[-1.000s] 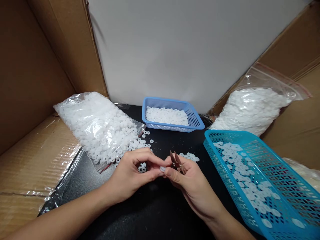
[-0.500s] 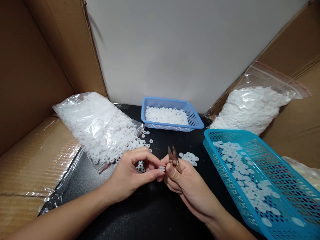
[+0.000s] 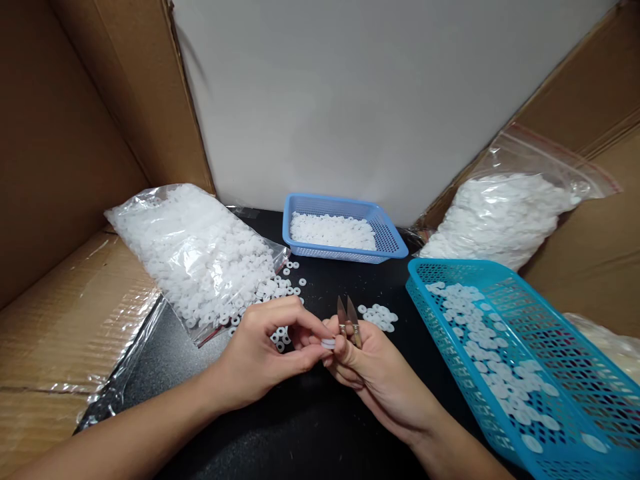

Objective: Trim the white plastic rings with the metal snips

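Note:
My left hand [image 3: 273,343] pinches small white plastic discs [image 3: 328,344] between thumb and forefinger, edge-on to me. The fingertips of my right hand [image 3: 375,360] touch the same discs. In that hand rest thread snips [image 3: 349,323], blades pointing up and apart. How many discs are held I cannot tell. Behind my left hand, loose white washers [image 3: 280,288] with centre holes lie on the black table. A small pile of flat white discs [image 3: 379,317] sits just beyond my right hand.
A clear bag of washers [image 3: 185,247] lies open at the left. At the back stands a blue basket [image 3: 345,254] holding small white pieces. A teal basket [image 3: 467,264] of white discs is on the right, with another filled bag [image 3: 500,213] behind it. Cardboard [image 3: 100,87] and a pale wall enclose the table.
The white discs between my fingers, seen apart with a gap before, now sit pressed close together. The snips have turned slightly more upright in my right hand.

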### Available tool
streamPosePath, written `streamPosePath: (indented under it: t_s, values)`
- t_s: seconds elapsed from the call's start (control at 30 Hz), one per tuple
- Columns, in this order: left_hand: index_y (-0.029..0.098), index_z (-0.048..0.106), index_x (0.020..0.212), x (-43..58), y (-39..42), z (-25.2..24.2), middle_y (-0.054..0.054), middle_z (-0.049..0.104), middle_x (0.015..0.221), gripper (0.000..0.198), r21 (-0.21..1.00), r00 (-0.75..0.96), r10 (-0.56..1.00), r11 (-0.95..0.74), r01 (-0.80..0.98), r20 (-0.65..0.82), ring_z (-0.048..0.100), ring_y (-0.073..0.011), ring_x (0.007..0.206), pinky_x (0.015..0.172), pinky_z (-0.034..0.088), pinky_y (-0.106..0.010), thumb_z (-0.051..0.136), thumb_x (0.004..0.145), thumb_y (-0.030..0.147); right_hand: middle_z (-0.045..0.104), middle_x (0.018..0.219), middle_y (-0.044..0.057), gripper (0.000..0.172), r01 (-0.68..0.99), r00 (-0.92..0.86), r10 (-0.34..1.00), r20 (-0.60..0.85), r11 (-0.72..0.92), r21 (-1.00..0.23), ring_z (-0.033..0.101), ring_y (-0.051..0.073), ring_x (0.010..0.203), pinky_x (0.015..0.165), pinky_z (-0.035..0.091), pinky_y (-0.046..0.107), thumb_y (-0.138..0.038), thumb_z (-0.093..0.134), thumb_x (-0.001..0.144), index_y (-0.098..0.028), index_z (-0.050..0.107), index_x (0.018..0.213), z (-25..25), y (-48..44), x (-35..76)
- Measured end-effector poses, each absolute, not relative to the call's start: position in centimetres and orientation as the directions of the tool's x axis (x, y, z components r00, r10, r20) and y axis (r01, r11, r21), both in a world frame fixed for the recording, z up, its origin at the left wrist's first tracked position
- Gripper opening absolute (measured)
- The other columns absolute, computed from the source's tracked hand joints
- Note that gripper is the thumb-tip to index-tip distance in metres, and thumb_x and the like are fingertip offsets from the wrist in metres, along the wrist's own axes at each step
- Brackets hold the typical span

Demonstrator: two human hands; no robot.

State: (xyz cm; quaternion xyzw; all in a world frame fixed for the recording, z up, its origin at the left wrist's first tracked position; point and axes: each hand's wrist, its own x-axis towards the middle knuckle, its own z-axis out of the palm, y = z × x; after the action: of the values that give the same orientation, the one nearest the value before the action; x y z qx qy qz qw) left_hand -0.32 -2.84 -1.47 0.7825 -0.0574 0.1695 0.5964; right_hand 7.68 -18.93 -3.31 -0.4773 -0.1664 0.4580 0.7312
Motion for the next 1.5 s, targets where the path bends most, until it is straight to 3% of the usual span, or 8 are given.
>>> streamPosePath:
  t_s: [0.13,0.27,0.8,1.07,1.23,1.4,1.5]
  values:
    - [0.016,0.075,0.079,-0.3,-2.8,-1.6,-0.001,0.067,0.067,0.006,0.911,0.936,0.116,-0.299,-0.285,0.331,0.060,-0.0116,0.061,0.061,0.051,-0.023,0.077,0.084,0.018,0.046,0.059,-0.006,0.047,-0.509,0.505,0.842,-0.191,0.111,-0.854,0.018,0.002,0.045,0.044,0.010,0.024,-0.057,0.082,0.081,-0.014,0.064,0.078,-3.1,-19.0,7.5]
    - [0.017,0.075,0.076,-0.3,-2.8,-1.7,0.000,0.064,0.065,0.008,0.886,0.932,0.099,-0.361,-0.292,0.348,0.058,-0.0117,0.059,0.058,0.048,-0.023,0.077,0.084,0.018,0.038,0.058,-0.010,0.053,-0.529,0.527,0.819,-0.229,0.106,-0.842,0.017,0.002,0.047,0.045,0.010,0.023,-0.059,0.089,0.070,-0.016,0.060,0.082,-3.1,-19.1,7.4]
    - [0.016,0.071,0.074,-0.3,-3.0,-1.6,0.000,0.064,0.065,0.010,0.900,0.933,0.095,-0.312,-0.303,0.347,0.056,-0.0111,0.060,0.059,0.048,-0.022,0.076,0.083,0.016,0.049,0.062,-0.006,0.041,-0.582,0.432,0.879,-0.205,0.098,-0.807,0.017,0.001,0.044,0.044,0.009,0.024,-0.051,0.084,0.081,-0.013,0.068,0.079,-3.5,-19.1,7.9]
    - [0.014,0.071,0.091,-0.5,-3.2,-2.0,0.001,0.065,0.072,0.012,0.952,0.953,0.132,-0.176,-0.249,0.273,0.057,-0.0108,0.064,0.062,0.050,-0.022,0.078,0.083,0.020,0.049,0.064,-0.005,0.037,-0.563,0.436,0.879,-0.194,0.099,-0.820,0.019,0.001,0.046,0.045,0.009,0.024,-0.046,0.085,0.081,-0.014,0.068,0.078,-3.6,-19.2,8.0]
    - [0.015,0.072,0.089,-0.4,-3.1,-1.9,0.000,0.068,0.071,0.011,0.941,0.942,0.133,-0.189,-0.280,0.307,0.059,-0.0112,0.063,0.062,0.051,-0.023,0.080,0.082,0.019,0.047,0.063,-0.006,0.036,-0.518,0.471,0.865,-0.174,0.111,-0.848,0.019,0.002,0.048,0.046,0.009,0.023,-0.045,0.086,0.081,-0.014,0.067,0.080,-3.5,-19.3,8.1]
    - [0.016,0.074,0.079,-0.4,-2.9,-2.4,-0.003,0.072,0.071,0.009,0.876,0.890,0.129,-0.285,-0.389,0.437,0.064,-0.0130,0.064,0.062,0.051,-0.024,0.081,0.084,0.020,0.048,0.063,-0.005,0.038,-0.485,0.485,0.857,-0.174,0.098,-0.869,0.021,0.002,0.047,0.045,0.011,0.022,-0.049,0.084,0.081,-0.015,0.067,0.081,-3.6,-19.2,8.0]
    - [0.018,0.072,0.069,-0.3,-2.6,-2.7,-0.002,0.070,0.066,0.017,0.883,0.867,0.231,-0.287,-0.373,0.441,0.063,-0.0136,0.062,0.060,0.049,-0.025,0.084,0.080,0.021,0.050,0.063,-0.004,0.044,-0.311,0.591,0.792,-0.152,0.050,-0.949,0.022,0.003,0.044,0.042,0.016,0.021,-0.059,0.079,0.082,-0.015,0.071,0.088,-3.8,-19.0,8.2]
